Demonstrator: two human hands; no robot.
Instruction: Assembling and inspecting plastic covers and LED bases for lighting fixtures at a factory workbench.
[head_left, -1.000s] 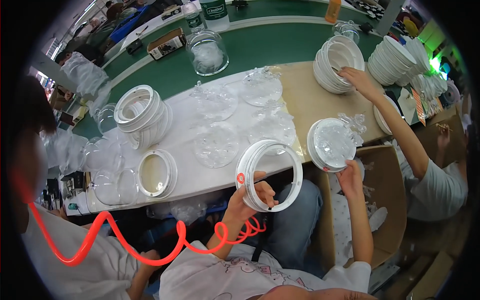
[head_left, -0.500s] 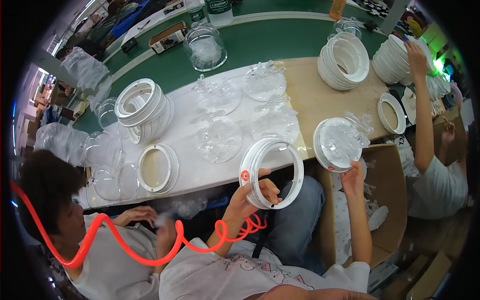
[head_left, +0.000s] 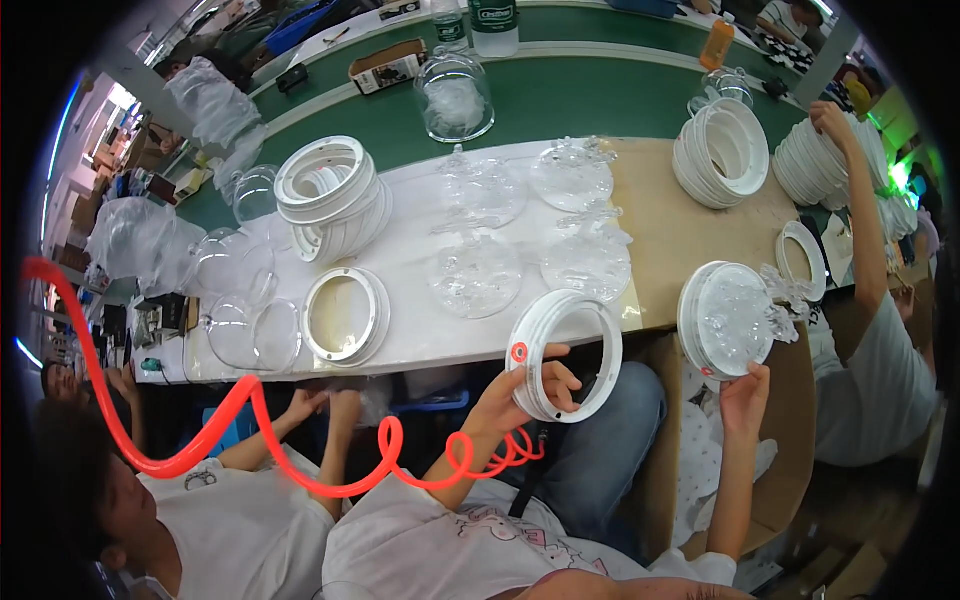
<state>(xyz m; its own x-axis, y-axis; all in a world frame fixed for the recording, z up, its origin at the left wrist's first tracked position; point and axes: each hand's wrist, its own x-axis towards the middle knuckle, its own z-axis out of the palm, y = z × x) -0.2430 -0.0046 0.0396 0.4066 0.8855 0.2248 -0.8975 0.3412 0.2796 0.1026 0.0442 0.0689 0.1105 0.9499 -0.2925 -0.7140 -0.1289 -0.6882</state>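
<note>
My left hand point(head_left: 545, 390) is wrapped round a white plastic ring point(head_left: 533, 318), tilted upright over the table's front edge, with fingers through its opening. An orange-red round mark shows on the ring's side. My right hand point(head_left: 745, 400) grips, by its lower edge, a second white ring point(head_left: 690, 318). A clear plastic disc point(head_left: 738, 318) with bubbly relief lies across that ring's face, and clear ornamental bits point(head_left: 783, 305) stick out past its right side. Between the rings and the far side of the table, several similar clear discs point(head_left: 475, 275) lie on the white sheet.
Stacks of white rings point(head_left: 325, 185) stand at left and right. Clear domes point(head_left: 455, 100) sit at the back and left. Below my right arm is an open cardboard box point(head_left: 790, 440) with wrapping. A red coiled hose point(head_left: 335, 488) crosses the front. Co-workers point(head_left: 230, 520) sit on both sides.
The whole view has swung, so the table's contents appear farther right. Both my hands keep their rings, now slightly farther apart. The left co-worker's hands have come together near the table edge.
</note>
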